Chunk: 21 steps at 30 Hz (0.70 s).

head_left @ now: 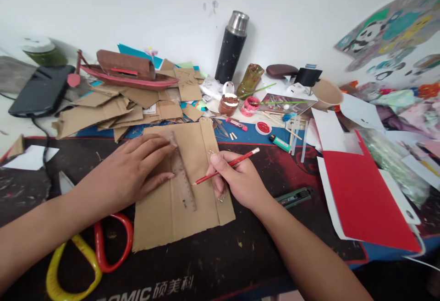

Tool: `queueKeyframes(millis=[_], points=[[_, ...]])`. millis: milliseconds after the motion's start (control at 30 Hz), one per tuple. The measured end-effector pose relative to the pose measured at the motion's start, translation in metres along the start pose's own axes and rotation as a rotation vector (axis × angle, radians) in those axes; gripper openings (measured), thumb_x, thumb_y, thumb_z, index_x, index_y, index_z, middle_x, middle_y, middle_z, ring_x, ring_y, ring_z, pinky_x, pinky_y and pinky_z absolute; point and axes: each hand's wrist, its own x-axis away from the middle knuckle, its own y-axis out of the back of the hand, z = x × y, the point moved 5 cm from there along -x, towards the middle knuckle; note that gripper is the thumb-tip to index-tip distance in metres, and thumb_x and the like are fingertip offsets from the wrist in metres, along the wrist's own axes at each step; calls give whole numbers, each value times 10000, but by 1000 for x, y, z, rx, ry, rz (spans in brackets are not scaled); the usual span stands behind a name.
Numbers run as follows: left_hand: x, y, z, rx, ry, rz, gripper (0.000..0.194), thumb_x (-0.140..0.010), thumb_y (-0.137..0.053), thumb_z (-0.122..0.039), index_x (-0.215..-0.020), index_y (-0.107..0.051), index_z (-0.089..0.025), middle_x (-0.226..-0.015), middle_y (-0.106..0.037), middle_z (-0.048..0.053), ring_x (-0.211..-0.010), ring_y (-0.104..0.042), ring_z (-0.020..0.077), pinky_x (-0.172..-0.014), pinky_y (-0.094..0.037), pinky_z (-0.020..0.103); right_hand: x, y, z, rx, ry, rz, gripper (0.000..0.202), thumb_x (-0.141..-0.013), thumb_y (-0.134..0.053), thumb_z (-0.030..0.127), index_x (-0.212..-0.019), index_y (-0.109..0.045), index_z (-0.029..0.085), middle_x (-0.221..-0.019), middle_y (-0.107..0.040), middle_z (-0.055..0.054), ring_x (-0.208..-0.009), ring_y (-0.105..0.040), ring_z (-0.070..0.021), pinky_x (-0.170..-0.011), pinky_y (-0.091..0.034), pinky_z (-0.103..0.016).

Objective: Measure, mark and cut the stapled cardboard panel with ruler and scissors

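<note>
A flat piece of brown cardboard with fold lines lies on the dark desk mat. Across it, at a slant, rests a clear ruler. My left hand lies flat with fingers stretched, pressing on the cardboard and the ruler's left edge. Between the fingers of my right hand is a red pencil, its tip close to the ruler's right edge. Whether the tip touches the cardboard I cannot tell. Scissors with one red and one yellow handle lie partly under my left forearm.
A green utility knife lies right of my right wrist. Behind the cardboard are a model boat on cardboard scraps, a black thermos and open paint pots. Red paper lies at the right, a black phone at the left.
</note>
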Motion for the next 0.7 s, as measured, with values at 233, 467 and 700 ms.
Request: queueKeyframes(millis=[233,467,700], points=[[5,16,-7,-79,-57,154,551,-1141,-373,-610,-1472,-723,-342,-1452,-781,44,-1405,-687,403,-1174,-566,644,-3,3,-1,0,39,-2,515,-1043,-671,680,-843,-700,205,-531,-595,63,-457,-570,-109,-490,-446,-232],[28,7,-26,-42,-130,83,681,-1101,-530,-650,-1725,-477,-384,-1785,-515,58,-1625,-499,376,-1294,-469,614,2,1,4,-4,68,-19,523,-1037,-678,695,-827,-681,217,-523,-597,64,-466,-575,-116,-508,-455,-243],[41,0,-59,-115,-180,15,704,-1099,-528,-673,-1676,-568,-271,-1639,-675,129,-1441,-680,389,-1155,-556,560,2,8,8,6,121,-117,575,-1010,-681,761,-827,-695,216,-513,-588,67,-440,-563,-109,-476,-438,-232]])
